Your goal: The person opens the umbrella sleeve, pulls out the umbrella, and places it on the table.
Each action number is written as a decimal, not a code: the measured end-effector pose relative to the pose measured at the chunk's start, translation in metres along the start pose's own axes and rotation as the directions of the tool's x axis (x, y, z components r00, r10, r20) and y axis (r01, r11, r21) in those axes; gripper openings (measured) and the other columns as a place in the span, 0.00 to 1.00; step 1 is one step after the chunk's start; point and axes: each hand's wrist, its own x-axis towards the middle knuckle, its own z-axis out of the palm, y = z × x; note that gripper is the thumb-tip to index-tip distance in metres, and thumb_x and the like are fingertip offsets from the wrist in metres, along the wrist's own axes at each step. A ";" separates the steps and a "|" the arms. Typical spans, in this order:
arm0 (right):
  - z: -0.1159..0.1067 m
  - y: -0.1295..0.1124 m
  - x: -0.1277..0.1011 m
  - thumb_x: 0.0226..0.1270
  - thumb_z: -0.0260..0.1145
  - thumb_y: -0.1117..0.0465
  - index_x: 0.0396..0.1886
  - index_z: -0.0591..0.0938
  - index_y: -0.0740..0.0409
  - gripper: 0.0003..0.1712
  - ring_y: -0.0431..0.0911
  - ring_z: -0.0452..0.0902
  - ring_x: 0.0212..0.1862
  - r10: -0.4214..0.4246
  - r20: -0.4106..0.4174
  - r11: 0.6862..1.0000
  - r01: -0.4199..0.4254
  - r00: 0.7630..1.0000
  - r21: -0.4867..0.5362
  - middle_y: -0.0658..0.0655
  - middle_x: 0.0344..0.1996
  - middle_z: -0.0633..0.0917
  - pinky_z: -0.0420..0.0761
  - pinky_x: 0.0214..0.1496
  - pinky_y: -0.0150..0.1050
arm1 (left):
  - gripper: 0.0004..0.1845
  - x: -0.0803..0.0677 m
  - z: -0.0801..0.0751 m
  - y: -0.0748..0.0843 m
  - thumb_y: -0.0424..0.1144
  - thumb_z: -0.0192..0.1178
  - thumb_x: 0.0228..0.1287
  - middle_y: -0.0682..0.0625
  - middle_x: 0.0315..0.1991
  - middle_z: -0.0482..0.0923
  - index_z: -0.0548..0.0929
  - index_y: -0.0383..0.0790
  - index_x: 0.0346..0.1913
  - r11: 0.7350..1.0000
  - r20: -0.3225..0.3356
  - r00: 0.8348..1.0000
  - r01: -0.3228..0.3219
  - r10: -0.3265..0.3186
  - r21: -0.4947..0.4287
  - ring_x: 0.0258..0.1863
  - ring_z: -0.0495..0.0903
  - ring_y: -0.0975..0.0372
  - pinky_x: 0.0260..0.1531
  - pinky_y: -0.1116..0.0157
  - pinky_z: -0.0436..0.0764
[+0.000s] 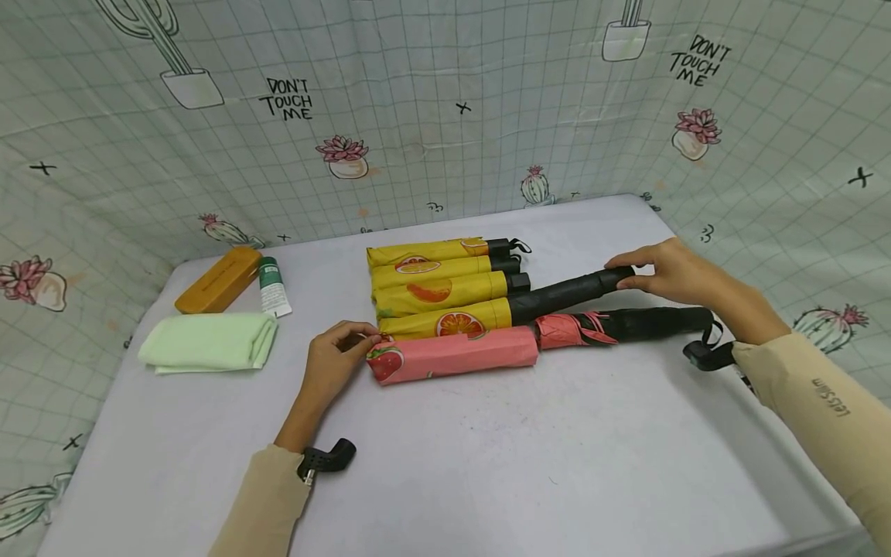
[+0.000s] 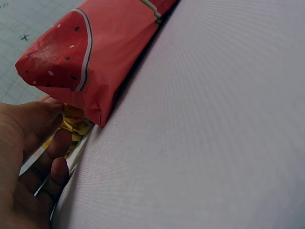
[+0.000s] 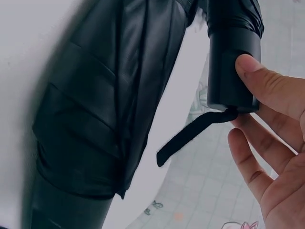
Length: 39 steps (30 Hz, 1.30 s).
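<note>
My left hand (image 1: 337, 357) pinches the left end of a yellow, orange-printed umbrella sleeve (image 1: 487, 313). From that sleeve's right end sticks out a black folded umbrella (image 1: 560, 296). My right hand (image 1: 671, 271) grips its black handle (image 3: 233, 71) between thumb and fingers, with a short black strap (image 3: 190, 136) hanging from the end. In front lies a pink watermelon-print sleeve (image 1: 452, 357), close by my left fingers and partly hiding the yellow cloth in the left wrist view. A black-and-pink folded umbrella (image 1: 654, 323) extends right from the pink sleeve's end, under my right wrist.
Behind, several yellow-sleeved umbrellas (image 1: 438, 295) lie side by side with black handles to the right. On the left of the white table (image 1: 501, 456) are a folded pale green cloth (image 1: 209, 342), an orange-brown case (image 1: 219, 280) and a green-and-white tube (image 1: 273, 288). A printed curtain (image 1: 431, 93) stands behind.
</note>
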 end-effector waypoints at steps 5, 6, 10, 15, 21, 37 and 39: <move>-0.005 0.005 -0.003 0.59 0.76 0.64 0.51 0.88 0.52 0.19 0.41 0.71 0.29 0.047 0.019 0.999 -0.047 0.999 0.005 0.57 0.44 0.89 0.68 0.27 0.35 | 0.06 0.000 0.000 0.000 0.29 0.68 0.64 0.41 0.39 0.85 0.87 0.30 0.42 1.000 -0.005 1.000 -0.012 0.012 -0.001 0.36 0.80 0.59 0.37 0.77 0.76; -0.005 0.005 -0.004 0.60 0.76 0.63 0.52 0.88 0.52 0.19 0.41 0.69 0.27 0.064 0.030 0.998 -0.064 0.997 0.009 0.57 0.44 0.88 0.66 0.26 0.35 | 0.06 0.000 0.001 -0.001 0.29 0.68 0.64 0.41 0.39 0.85 0.87 0.30 0.42 1.000 -0.005 1.000 -0.014 0.014 0.002 0.36 0.80 0.59 0.37 0.77 0.76; -0.008 0.007 -0.009 0.62 0.75 0.60 0.54 0.87 0.52 0.19 0.39 0.61 0.22 0.114 0.060 0.993 -0.114 0.992 0.012 0.58 0.45 0.88 0.62 0.23 0.36 | 0.06 0.000 0.001 -0.001 0.29 0.68 0.64 0.41 0.39 0.85 0.87 0.30 0.42 1.000 -0.003 1.000 -0.011 0.011 0.005 0.36 0.81 0.59 0.37 0.76 0.76; -0.010 0.007 -0.012 0.62 0.75 0.60 0.54 0.87 0.53 0.19 0.38 0.56 0.19 0.116 0.064 0.993 -0.117 0.991 0.005 0.57 0.39 0.89 0.60 0.22 0.35 | 0.06 0.000 0.002 -0.001 0.29 0.67 0.64 0.41 0.39 0.85 0.87 0.30 0.42 1.000 0.000 1.000 -0.009 0.009 0.002 0.36 0.80 0.60 0.37 0.76 0.76; -0.013 0.011 -0.015 0.63 0.75 0.60 0.55 0.86 0.53 0.19 0.37 0.54 0.18 0.126 0.072 0.992 -0.126 0.989 -0.001 0.53 0.32 0.87 0.59 0.21 0.35 | 0.06 -0.001 0.003 0.000 0.28 0.67 0.64 0.40 0.39 0.85 0.87 0.29 0.42 1.000 0.006 1.000 -0.003 0.003 -0.005 0.36 0.80 0.59 0.37 0.76 0.75; -0.023 0.027 -0.034 0.64 0.73 0.62 0.57 0.85 0.55 0.21 0.38 0.56 0.16 0.200 0.088 0.980 -0.199 0.976 -0.015 0.53 0.26 0.84 0.61 0.18 0.33 | 0.06 0.000 0.000 0.002 0.31 0.68 0.64 0.42 0.39 0.84 0.87 0.31 0.42 0.999 -0.006 1.000 -0.004 0.005 0.046 0.36 0.79 0.61 0.37 0.76 0.74; -0.025 0.027 -0.036 0.64 0.73 0.62 0.57 0.85 0.54 0.21 0.39 0.57 0.16 0.210 0.086 0.978 -0.210 0.974 -0.019 0.53 0.27 0.84 0.62 0.18 0.33 | 0.06 -0.001 0.000 0.003 0.30 0.68 0.65 0.41 0.39 0.84 0.87 0.31 0.42 0.999 -0.005 1.000 -0.001 0.001 0.043 0.36 0.79 0.61 0.37 0.76 0.75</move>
